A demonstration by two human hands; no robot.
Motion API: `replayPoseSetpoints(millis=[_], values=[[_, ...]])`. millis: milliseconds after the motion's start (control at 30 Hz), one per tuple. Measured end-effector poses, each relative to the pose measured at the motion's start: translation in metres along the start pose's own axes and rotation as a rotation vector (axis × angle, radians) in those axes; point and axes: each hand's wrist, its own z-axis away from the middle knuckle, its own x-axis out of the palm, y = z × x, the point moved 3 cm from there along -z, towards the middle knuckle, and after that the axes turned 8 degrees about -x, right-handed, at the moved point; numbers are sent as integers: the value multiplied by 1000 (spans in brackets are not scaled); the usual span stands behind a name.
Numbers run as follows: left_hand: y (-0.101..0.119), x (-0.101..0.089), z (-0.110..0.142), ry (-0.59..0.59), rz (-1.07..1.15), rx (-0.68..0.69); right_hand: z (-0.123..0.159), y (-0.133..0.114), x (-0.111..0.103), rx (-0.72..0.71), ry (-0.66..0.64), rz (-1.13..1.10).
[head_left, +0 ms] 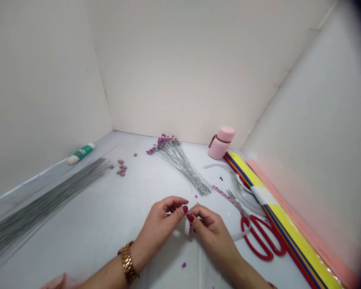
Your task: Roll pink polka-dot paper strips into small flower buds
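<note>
Close together near the table's front, my left hand [165, 216] and my right hand [212, 226] both pinch at a narrow whitish strip [187, 227]. Its lower end hangs down between them, while the fingertips hide its upper part. Small purple pieces lie near the hands, one purple scrap [196, 196] beyond them and another purple scrap [184, 265] in front. Farther back is a bundle of silvery wire stems [180, 160] tipped with purple and pink pieces. Red-handled scissors [261, 237] rest to the right of my right hand.
At left lie many bare grey wires [48, 200], a green-and-white glue stick [82, 153] and several small pinkish pieces [122, 167]. A pink flask [222, 143] stands at the back right. Packs of coloured sheets [276, 208], a patterned pink strip [227, 195] and translucent ribbon [243, 192] occupy the right.
</note>
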Motion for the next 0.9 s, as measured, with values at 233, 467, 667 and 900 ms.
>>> replayPoseSetpoints(millis=[233,467,667,900], values=[[1,-1,0,-19,-57,-6,-1,3,-2,78,10,-111],[2,-2,-2,-195,61,-72,-1,5,3,127,-84,-251],[0,-1,-4,-197,150,-105,-1,2,8,182,-55,-393],[-4,-1,-4,16,71,-91,-1,8,8,231,-6,-327]])
